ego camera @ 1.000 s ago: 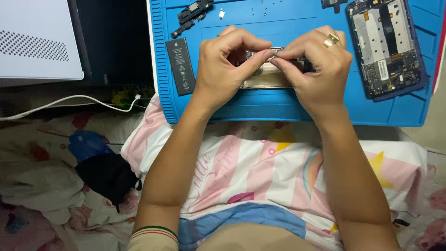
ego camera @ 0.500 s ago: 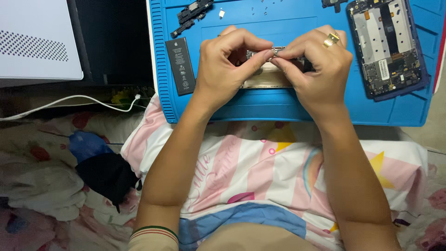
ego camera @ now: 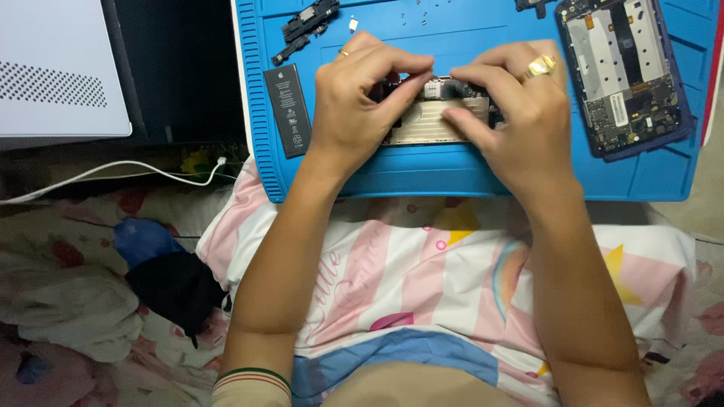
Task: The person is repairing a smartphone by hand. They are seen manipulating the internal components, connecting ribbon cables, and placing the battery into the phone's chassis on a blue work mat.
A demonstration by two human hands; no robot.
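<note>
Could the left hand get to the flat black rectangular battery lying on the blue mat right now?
Probably yes. The black battery lies uncovered on the blue mat, just left of the left hand, with nothing between them. But that hand and the right hand both grip the small opened phone, so it must let go first.

Home bed: patterned bedding [ego camera: 68,316] under repair mat [ego camera: 467,173].
</note>
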